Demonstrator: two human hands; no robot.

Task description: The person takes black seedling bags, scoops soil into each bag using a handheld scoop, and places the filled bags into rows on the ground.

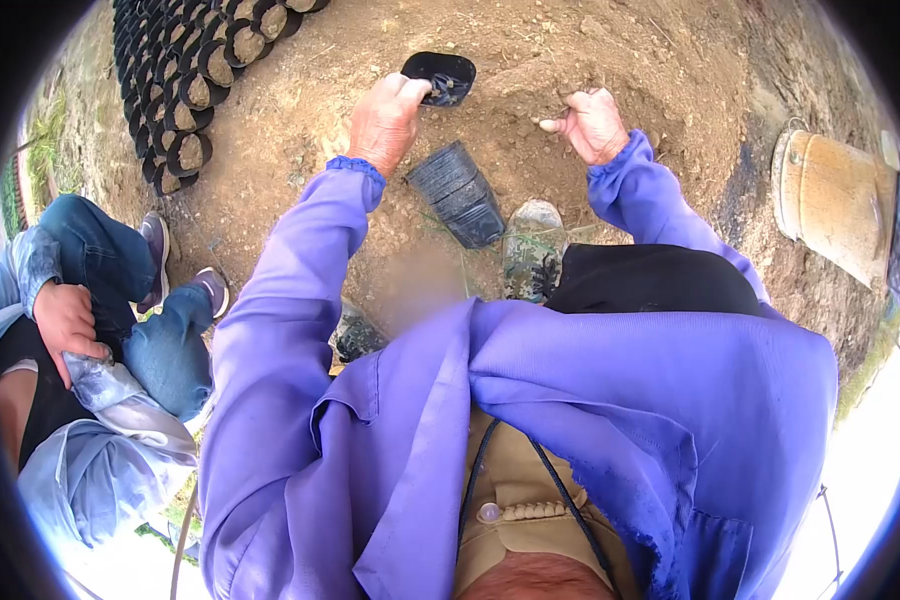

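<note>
My left hand (385,122) is closed on the near rim of a small black plastic pot (454,72), whose dark inside faces up with a little soil in it. To the right, my right hand (592,126) hovers at or just above a mound of loose brown soil (530,95). Its thumb and forefinger stand apart, and the other fingers are curled and partly hidden; nothing shows between them. Between my arms a nested stack of black plastic pots (460,195) lies on its side, beside my camouflage shoe (535,250).
Many black pots filled with soil (185,90) stand in rows at the upper left. A dirty pale bucket (835,195) is at the right. Another person in jeans (170,350) sits close on my left, a hand (70,325) resting on their forearm.
</note>
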